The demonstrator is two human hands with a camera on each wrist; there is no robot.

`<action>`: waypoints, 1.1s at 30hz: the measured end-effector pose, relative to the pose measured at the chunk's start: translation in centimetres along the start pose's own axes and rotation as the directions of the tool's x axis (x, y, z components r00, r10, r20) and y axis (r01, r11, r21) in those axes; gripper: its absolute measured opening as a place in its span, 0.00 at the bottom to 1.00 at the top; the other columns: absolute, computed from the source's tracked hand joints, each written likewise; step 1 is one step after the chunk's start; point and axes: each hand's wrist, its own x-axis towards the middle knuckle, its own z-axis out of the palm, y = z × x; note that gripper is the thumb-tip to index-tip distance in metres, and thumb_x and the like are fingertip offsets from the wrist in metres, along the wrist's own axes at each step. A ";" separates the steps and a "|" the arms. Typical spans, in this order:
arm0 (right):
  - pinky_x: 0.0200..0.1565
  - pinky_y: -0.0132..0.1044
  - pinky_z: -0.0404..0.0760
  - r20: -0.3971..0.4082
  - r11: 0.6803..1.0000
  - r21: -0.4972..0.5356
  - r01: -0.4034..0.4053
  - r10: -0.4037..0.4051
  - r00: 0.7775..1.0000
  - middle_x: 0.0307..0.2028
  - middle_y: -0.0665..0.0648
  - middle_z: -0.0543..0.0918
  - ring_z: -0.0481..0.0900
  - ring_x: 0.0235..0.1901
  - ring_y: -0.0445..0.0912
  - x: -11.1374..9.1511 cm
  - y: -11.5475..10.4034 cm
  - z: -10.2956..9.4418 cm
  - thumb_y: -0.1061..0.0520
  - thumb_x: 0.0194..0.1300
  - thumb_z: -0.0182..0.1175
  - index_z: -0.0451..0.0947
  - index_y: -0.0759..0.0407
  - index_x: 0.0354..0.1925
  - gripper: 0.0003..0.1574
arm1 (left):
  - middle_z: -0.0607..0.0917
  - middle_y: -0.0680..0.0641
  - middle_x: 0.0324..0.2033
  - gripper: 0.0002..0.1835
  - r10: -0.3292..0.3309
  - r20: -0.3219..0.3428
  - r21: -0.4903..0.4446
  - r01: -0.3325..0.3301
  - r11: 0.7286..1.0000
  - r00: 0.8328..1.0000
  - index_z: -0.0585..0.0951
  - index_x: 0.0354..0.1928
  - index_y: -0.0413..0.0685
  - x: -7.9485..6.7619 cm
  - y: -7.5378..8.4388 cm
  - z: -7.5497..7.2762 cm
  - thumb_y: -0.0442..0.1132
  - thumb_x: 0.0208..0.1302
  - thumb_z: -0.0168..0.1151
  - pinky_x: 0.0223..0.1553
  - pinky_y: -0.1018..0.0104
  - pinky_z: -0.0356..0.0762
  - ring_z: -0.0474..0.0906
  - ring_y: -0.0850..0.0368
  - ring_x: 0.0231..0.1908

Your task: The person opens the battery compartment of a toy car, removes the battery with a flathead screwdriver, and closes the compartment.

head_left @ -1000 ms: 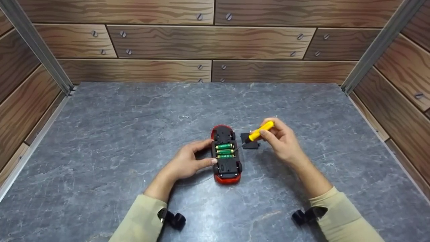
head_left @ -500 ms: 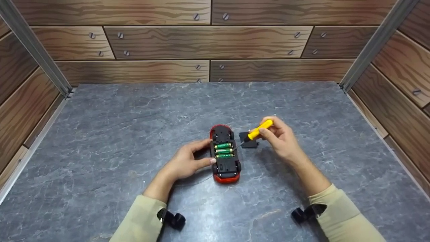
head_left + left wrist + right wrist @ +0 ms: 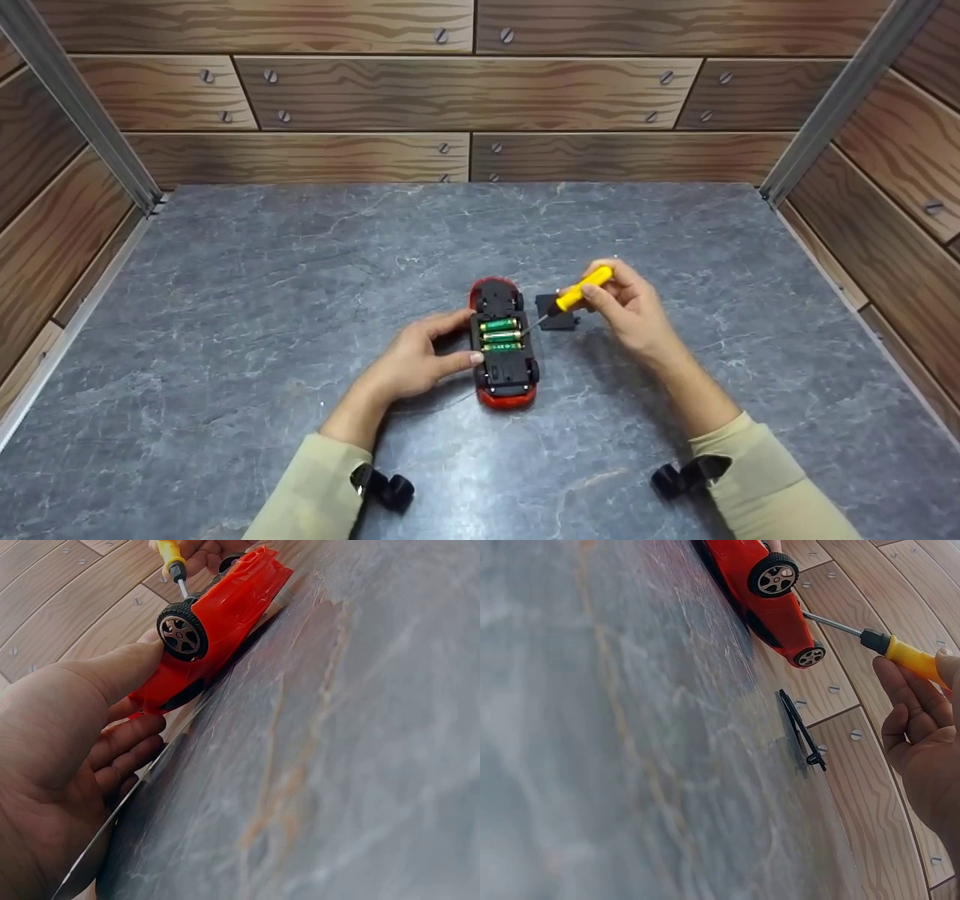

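Observation:
A red toy car (image 3: 508, 367) lies upside down on the table, its black underside up. Three green batteries (image 3: 501, 336) sit side by side in its uncovered compartment. My left hand (image 3: 420, 356) grips the car from its left side, thumb by a wheel (image 3: 181, 631) and fingers along the body. Pinched in my right hand (image 3: 630, 311) is a yellow-handled screwdriver (image 3: 585, 289), slanting down to the left. The tip of its shaft reaches the right end of the batteries, at the compartment's edge. In the right wrist view, the shaft (image 3: 832, 623) passes behind the car's side.
A black battery cover (image 3: 556, 319) lies on the table just right of the car, partly under the screwdriver in the head view. The grey marbled table (image 3: 300, 262) is bounded by wood-patterned walls (image 3: 465, 94) at the back and sides.
Hands, car and screwdriver keep nearly the same places. The middle and upper batteries look slightly turned, and the screwdriver has shifted a little at the batteries' right end.

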 end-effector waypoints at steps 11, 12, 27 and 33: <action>0.40 0.32 0.85 -0.002 1.000 0.011 -0.006 0.006 1.000 0.40 0.61 0.91 0.91 0.41 0.47 0.1 0.0 0.0 0.73 0.77 0.55 0.67 0.83 0.49 0.10 | 0.75 0.43 0.73 0.37 0.005 -0.005 -0.022 -0.005 1.000 1.000 0.76 0.75 0.52 0.0 0.1 0.0 0.48 0.66 0.77 0.78 0.44 0.58 0.66 0.43 0.75; 0.40 0.32 0.85 -0.003 1.000 0.009 -0.007 0.007 1.000 0.40 0.60 0.91 0.91 0.41 0.47 0.1 0.0 0.0 0.73 0.77 0.55 0.67 0.83 0.49 0.10 | 0.75 0.43 0.74 0.37 0.004 -0.003 -0.025 -0.004 1.000 1.000 0.76 0.75 0.52 0.0 0.1 0.0 0.48 0.66 0.77 0.78 0.44 0.58 0.66 0.43 0.75; 0.42 0.32 0.85 -0.010 0.999 0.041 0.000 0.000 1.000 0.41 0.60 0.92 0.90 0.43 0.47 0.0 0.2 0.1 0.73 0.78 0.54 0.64 0.86 0.50 0.13 | 0.75 0.43 0.73 0.37 0.003 0.001 -0.033 -0.003 0.999 1.000 0.75 0.75 0.52 0.0 -0.1 0.0 0.48 0.66 0.77 0.77 0.44 0.58 0.67 0.43 0.75; 0.40 0.31 0.83 -0.013 0.999 0.033 0.005 -0.005 1.000 0.42 0.59 0.92 0.91 0.42 0.47 -0.1 0.1 0.0 0.70 0.79 0.55 0.65 0.83 0.50 0.13 | 0.75 0.42 0.73 0.38 0.013 0.005 -0.021 -0.013 1.000 1.000 0.75 0.76 0.50 0.0 -0.1 0.0 0.48 0.66 0.77 0.78 0.45 0.58 0.67 0.43 0.74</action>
